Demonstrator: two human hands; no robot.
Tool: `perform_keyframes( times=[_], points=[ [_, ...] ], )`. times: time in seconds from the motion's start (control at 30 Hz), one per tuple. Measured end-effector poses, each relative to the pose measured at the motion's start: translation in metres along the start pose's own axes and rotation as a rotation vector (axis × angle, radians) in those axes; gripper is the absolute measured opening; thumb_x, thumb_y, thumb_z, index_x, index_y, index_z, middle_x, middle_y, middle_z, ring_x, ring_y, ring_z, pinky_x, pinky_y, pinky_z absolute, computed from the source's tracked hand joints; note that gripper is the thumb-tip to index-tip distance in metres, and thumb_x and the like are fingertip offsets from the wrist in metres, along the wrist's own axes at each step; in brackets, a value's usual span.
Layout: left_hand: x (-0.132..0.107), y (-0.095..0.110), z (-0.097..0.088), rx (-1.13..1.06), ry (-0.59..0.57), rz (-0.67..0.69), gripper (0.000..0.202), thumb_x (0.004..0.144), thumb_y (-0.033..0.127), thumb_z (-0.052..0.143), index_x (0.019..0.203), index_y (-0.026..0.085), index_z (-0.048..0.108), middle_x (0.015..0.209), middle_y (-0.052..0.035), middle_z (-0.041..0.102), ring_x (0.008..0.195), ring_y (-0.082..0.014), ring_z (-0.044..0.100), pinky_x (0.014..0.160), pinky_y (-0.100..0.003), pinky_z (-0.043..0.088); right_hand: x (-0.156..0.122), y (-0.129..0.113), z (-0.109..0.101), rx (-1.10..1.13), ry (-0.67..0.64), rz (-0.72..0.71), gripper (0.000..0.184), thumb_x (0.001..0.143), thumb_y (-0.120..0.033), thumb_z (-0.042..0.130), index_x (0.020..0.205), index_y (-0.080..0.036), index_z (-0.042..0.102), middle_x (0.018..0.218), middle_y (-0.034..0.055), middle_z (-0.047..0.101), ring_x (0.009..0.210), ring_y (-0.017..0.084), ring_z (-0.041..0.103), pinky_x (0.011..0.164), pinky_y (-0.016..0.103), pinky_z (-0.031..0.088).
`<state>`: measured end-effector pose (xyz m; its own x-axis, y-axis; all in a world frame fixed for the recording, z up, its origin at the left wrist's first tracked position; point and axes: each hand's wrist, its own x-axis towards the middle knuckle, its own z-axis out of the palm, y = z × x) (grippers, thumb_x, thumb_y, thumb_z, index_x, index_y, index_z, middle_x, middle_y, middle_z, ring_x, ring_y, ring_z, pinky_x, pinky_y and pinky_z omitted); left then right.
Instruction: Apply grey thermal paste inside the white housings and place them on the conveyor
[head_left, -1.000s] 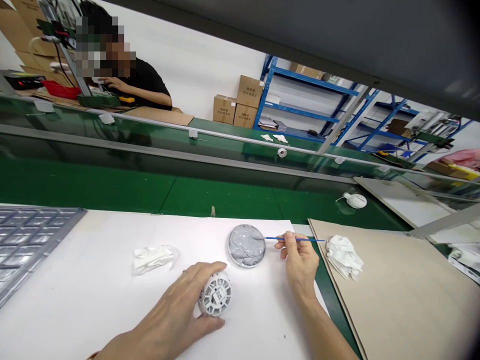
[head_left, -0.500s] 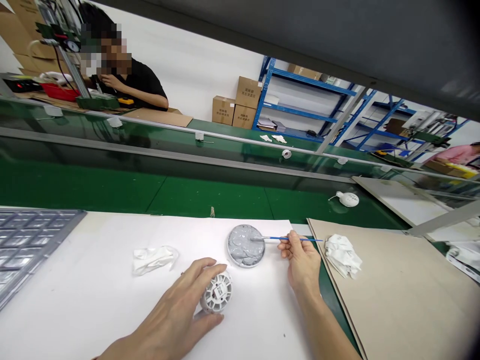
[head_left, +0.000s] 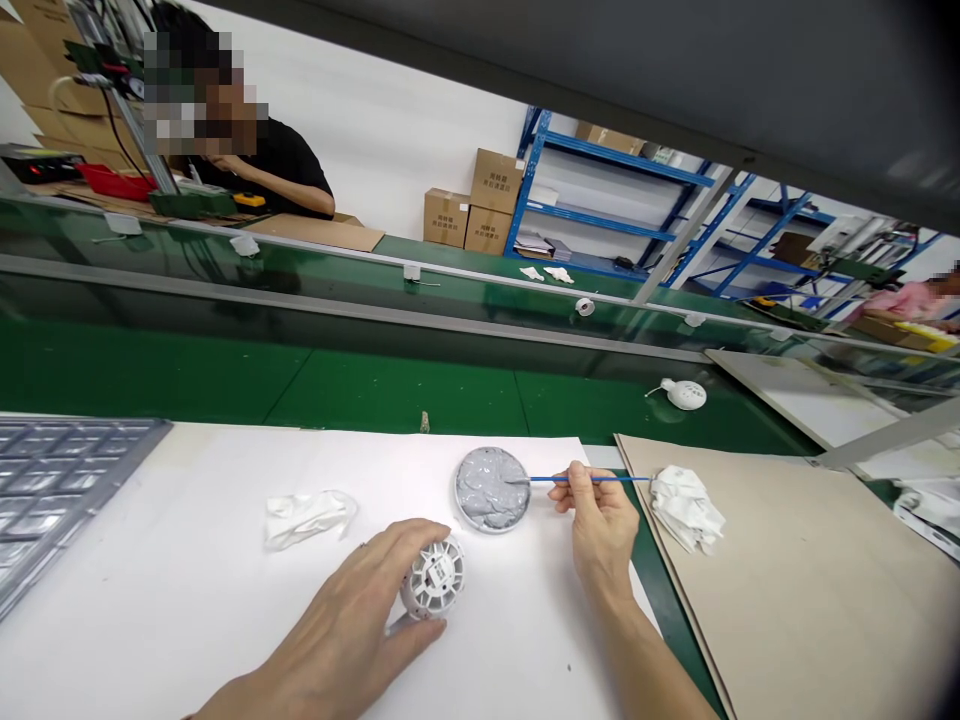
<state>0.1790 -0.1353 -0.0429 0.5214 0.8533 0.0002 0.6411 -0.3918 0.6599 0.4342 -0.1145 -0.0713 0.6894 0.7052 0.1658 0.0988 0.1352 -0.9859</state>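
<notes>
1. Between the thumb and forefinger of the right hand [head_left: 600,525], a thin blue paintbrush [head_left: 592,479] sits in a narrow pinch; its long axis lies nearly level across the view, the grey-tipped end pointing left into a round dish of grey paste [head_left: 492,489], the handle end pointing right toward a crumpled white cloth [head_left: 685,508].
2. Under the left hand's [head_left: 337,620] widely curved fingers, a round white perforated housing [head_left: 433,578] is held, its grille facing up; it sits just below the dish.
3. Past the right fingertips, a white paper sheet [head_left: 187,620] ends at the green conveyor belt [head_left: 390,395]; beyond the left fingers, open paper reaches a crumpled white tissue [head_left: 309,518] and a grey moulded tray [head_left: 45,480].
</notes>
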Motion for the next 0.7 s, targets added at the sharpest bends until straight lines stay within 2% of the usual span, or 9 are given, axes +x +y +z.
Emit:
perform_keyframes(
  times=[0.17, 0.37, 0.47, 0.7],
  points=[
    [0.0, -0.002, 0.002, 0.057, -0.041, 0.015, 0.053, 0.083, 0.029, 0.052, 0.131, 0.042, 0.031, 0.139, 0.0021, 0.042, 0.125, -0.0232, 0.045, 0.103, -0.045, 0.042, 0.005, 0.003, 0.002, 0.193, 0.031, 0.168, 0.04, 0.067, -0.046, 0.074, 0.078, -0.012, 0.057, 0.064, 0.0046, 0.065, 0.052, 0.014, 0.059, 0.046, 0.023, 0.047],
    [-0.001, -0.007, 0.006, 0.104, -0.038, -0.019, 0.055, 0.084, 0.031, 0.052, 0.133, 0.044, 0.03, 0.144, 0.0025, 0.036, 0.129, -0.024, 0.041, 0.104, -0.046, 0.041, 0.007, 0.0, 0.003, 0.377, 0.05, 0.393, 0.046, 0.054, -0.043, 0.083, 0.075, -0.011, 0.057, 0.06, 0.0041, 0.064, 0.051, 0.012, 0.059, 0.045, 0.018, 0.048],
    [0.0, -0.009, 0.009, 0.11, -0.038, -0.03, 0.058, 0.081, 0.027, 0.055, 0.131, 0.045, 0.032, 0.145, 0.0029, 0.035, 0.129, -0.0245, 0.041, 0.102, -0.045, 0.043, 0.005, -0.002, 0.003, 0.402, 0.07, 0.407, 0.048, 0.051, -0.042, 0.084, 0.074, -0.011, 0.056, 0.059, 0.0043, 0.064, 0.05, 0.011, 0.058, 0.044, 0.018, 0.048],
    [0.001, -0.005, 0.012, 0.105, 0.001, -0.008, 0.071, 0.07, 0.006, 0.059, 0.127, 0.044, 0.037, 0.141, 0.0015, 0.038, 0.122, -0.0256, 0.048, 0.096, -0.043, 0.049, 0.005, -0.002, 0.005, 0.423, 0.112, 0.399, 0.047, 0.052, -0.042, 0.083, 0.073, -0.012, 0.055, 0.057, 0.0027, 0.062, 0.048, 0.01, 0.057, 0.041, 0.017, 0.047]
  ],
)
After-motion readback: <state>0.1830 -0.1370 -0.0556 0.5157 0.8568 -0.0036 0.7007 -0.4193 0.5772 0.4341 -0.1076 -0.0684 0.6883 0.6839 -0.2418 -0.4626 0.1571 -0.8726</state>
